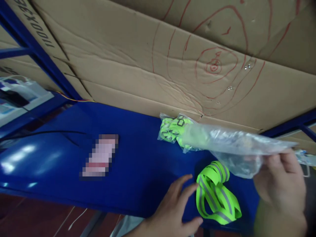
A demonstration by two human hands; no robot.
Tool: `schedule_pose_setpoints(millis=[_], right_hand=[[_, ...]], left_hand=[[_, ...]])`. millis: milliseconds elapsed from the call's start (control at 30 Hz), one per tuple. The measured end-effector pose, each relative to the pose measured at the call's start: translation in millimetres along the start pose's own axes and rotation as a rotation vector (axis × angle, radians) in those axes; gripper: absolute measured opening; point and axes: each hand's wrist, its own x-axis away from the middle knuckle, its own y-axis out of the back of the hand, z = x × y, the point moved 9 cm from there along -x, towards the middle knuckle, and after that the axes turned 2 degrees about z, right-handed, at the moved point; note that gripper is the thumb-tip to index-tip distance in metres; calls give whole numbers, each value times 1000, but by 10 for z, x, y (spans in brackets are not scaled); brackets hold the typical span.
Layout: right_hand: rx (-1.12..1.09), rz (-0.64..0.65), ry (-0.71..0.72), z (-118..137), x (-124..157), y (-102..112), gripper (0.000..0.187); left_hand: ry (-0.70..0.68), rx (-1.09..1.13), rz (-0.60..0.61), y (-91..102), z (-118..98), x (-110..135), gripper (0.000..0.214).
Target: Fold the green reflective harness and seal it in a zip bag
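My right hand (281,177) pinches one edge of a clear plastic bag (232,141), which stretches out to the left above the blue table. Below the bag lies a loosely folded neon-yellow reflective strap (217,194) with grey stripes. My left hand (175,207) is just left of this strap, fingers spread, holding nothing; its fingertips come close to the strap's edge, and I cannot tell if they touch it. Further back, against the cardboard, lie packed bags (170,130) of similar neon-yellow straps, partly covered by the clear bag.
A cardboard wall (123,59) with red-drawn rings stands behind the blue table (138,171). On the left lie a pixelated pink flat object (101,156) and a black cable (49,133). A white box (27,95) stands beyond the blue metal frame (46,62).
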Motion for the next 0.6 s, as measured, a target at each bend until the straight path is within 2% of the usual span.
schedule_pose_setpoints(millis=[67, 133, 200, 233, 300, 400, 467, 500, 533, 600], right_hand=[[33, 25, -3, -112, 128, -33, 25], [80, 173, -80, -311, 178, -210, 21], [119, 391, -208, -566, 213, -487, 21], [122, 467, -255, -675, 230, -610, 22], [81, 515, -320, -851, 257, -792, 25], [-44, 514, -410, -1073, 378, -993, 26], [-110, 537, -459, -1179, 489, -1099, 27], [-122, 553, -474, -1211, 532, -1134, 27], [-114, 574, -482, -1226, 564, -1155, 28], [-22, 630, -460, -1199, 595, -1139, 31]], left_hand=[[-165, -98, 100, -211, -122, 9, 66], [-305, -175, 138, -342, -195, 42, 41], [-387, -210, 96, -321, -217, 75, 30], [-392, -193, 53, -245, -204, 80, 31], [-272, -43, -113, 75, -72, 47, 37], [183, 425, -532, 718, 469, 81, 47], [417, 688, -720, 964, 767, 149, 61], [474, 755, -734, 1049, 844, 132, 71], [504, 788, -699, 1122, 891, 82, 76], [508, 799, -529, 1244, 932, -69, 68]])
